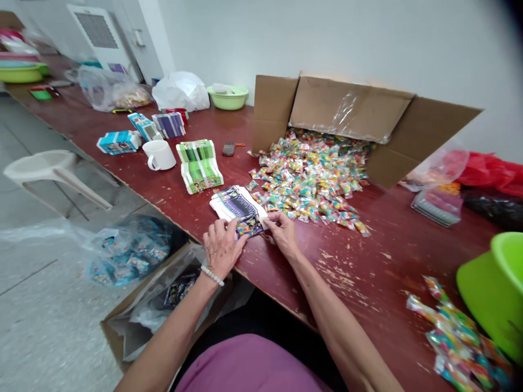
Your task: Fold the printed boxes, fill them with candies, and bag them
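Note:
A stack of flat purple printed cartons (241, 204) with white flaps lies at the table's front edge. My left hand (220, 246), with a beaded bracelet at the wrist, is closed on the near left side of the top purple carton, thumb along its printed face. My right hand (283, 231) pinches the same carton's white right end between thumb and fingers. Just beyond the stack is a bundle of green cartons (201, 167). To the right, a heap of wrapped candies (310, 177) spills from an open cardboard box (351, 109).
A white mug (159, 155), blue cartons (118, 142) and purple cartons (169, 125) stand at the left. Loose candies (461, 337) lie by a green basin (496, 288) on the right. Below the edge is a lined carton (143, 316); a white stool (53, 169) is left.

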A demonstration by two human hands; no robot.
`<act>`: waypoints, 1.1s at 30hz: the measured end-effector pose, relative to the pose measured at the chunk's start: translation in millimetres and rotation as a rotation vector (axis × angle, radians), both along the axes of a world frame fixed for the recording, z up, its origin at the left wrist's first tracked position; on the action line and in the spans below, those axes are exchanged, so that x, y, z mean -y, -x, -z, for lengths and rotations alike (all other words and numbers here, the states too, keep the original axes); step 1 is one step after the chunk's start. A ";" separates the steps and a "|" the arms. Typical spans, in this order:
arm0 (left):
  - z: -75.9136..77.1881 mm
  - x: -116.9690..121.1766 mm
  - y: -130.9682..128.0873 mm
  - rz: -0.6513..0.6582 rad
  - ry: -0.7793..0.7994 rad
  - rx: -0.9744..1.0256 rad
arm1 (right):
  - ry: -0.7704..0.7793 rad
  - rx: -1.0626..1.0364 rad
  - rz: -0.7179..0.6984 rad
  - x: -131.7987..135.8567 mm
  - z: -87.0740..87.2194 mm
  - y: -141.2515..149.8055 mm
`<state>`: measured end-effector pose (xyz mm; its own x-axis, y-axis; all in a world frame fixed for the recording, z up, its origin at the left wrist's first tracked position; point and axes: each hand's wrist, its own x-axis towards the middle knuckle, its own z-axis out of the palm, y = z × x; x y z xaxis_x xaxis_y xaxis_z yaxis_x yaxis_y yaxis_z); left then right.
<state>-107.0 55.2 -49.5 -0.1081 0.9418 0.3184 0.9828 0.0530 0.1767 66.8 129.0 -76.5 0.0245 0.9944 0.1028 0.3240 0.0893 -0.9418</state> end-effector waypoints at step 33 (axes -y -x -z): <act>-31.0 69.9 -60.9 0.337 0.590 1.524 | 0.065 -0.298 -0.177 128.8 -60.0 -43.1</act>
